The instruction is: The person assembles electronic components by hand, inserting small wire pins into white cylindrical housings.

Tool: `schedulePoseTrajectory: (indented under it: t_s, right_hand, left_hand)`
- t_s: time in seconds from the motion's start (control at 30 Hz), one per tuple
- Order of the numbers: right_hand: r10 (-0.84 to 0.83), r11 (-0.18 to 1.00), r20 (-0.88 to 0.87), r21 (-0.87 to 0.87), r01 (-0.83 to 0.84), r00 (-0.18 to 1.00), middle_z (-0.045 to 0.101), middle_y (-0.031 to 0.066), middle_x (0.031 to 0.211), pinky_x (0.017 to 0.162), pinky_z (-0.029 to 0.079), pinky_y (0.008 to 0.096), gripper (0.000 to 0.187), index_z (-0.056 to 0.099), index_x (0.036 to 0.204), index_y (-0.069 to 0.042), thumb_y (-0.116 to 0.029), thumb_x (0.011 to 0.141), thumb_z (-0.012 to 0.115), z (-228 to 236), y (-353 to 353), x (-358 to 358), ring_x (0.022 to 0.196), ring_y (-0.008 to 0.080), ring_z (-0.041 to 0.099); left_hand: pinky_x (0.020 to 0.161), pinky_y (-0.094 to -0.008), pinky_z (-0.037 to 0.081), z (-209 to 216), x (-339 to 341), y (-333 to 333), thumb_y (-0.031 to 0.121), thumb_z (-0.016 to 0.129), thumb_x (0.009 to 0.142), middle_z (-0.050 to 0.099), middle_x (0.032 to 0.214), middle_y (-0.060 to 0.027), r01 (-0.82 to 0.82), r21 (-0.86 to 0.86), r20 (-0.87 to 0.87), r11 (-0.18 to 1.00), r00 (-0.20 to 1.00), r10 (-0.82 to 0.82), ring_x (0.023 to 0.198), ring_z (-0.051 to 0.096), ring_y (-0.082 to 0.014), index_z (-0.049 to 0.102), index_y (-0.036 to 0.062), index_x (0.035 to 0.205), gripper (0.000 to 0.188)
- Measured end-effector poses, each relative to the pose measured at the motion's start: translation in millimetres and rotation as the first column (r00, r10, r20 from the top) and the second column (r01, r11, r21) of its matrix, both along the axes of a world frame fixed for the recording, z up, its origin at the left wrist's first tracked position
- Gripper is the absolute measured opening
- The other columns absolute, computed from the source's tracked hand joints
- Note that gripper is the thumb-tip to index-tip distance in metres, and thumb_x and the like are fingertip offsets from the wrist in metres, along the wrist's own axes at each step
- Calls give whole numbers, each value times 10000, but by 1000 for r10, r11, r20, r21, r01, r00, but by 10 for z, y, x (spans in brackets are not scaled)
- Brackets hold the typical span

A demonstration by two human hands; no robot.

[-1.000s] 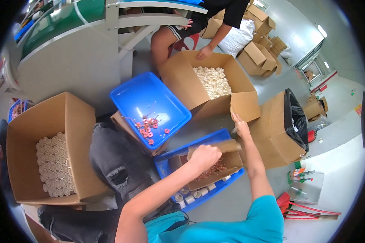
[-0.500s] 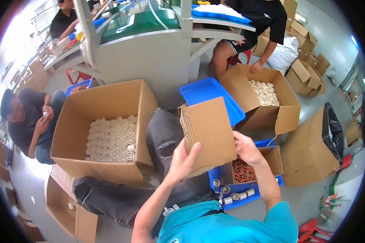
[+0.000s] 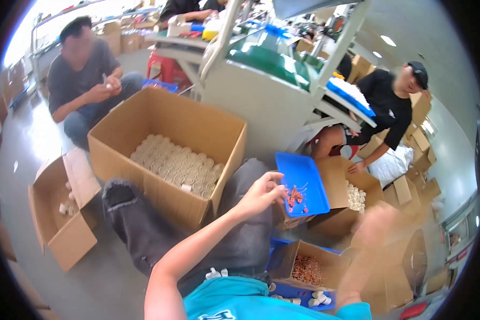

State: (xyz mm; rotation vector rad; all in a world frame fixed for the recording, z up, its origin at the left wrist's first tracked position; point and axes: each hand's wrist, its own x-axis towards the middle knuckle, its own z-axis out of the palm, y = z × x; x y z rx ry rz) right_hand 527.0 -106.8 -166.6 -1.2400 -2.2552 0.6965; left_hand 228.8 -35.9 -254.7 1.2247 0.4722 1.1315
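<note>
My left hand (image 3: 262, 196) reaches over my right knee at the near-left edge of a blue tray (image 3: 317, 184), its fingers loosely bent and apart. Just past the fingertips, a small cluster of red-orange parts with thin leads (image 3: 296, 198) shows against the tray; whether they touch the fingers is unclear. My right hand (image 3: 377, 226) is raised on the right, smeared by motion, so its fingers cannot be read. Below and between my arms stands a small carton (image 3: 282, 262) holding many similar red-orange parts (image 3: 308, 270). It sits on another blue tray (image 3: 304, 292) with white cylindrical pieces (image 3: 319, 298).
A large carton (image 3: 149, 184) with rows of round white pieces (image 3: 178, 165) stands left of my knee. An open carton (image 3: 56, 213) lies farther left. Two people (image 3: 85, 74) (image 3: 392, 106) sit nearby, one beside a carton of white parts (image 3: 356, 196). A workbench (image 3: 256, 98) stands ahead.
The cardboard piece between my hands has left them. My right hand has swung outward to the right. Red-orange parts now show at the upper blue tray. The view has shifted.
</note>
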Motion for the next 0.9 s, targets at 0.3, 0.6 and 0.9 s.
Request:
schedulePoseTrajectory:
  t_s: [0.3,0.6,0.9]
  right_hand:
    - [-74,935,163,354,12,984,571,83,705,553,444,359,95,560,779,-59,-109,851,596,339,41,-133,599,196,580]
    - [-1,948,103,316,-32,995,638,67,658,584,520,316,157,651,766,-37,-158,865,634,570,-394,-202,647,186,659]
    - [-128,980,-80,-164,113,989,662,181,679,573,551,358,127,643,857,42,-26,883,538,201,-309,209,612,301,662]
  left_hand:
    - [704,-274,507,-136,231,463,157,541,984,686,902,-101,-232,-8,-102,973,968,230,782,666,-151,451,20,1307,362]
    - [675,-263,514,-197,341,643,100,560,948,683,874,-95,-173,-16,-258,985,952,163,746,649,-131,434,-12,1313,402]
    - [662,-253,509,-333,429,613,69,549,929,683,876,-99,-187,-35,-274,982,946,170,737,650,-137,422,-28,1325,427]
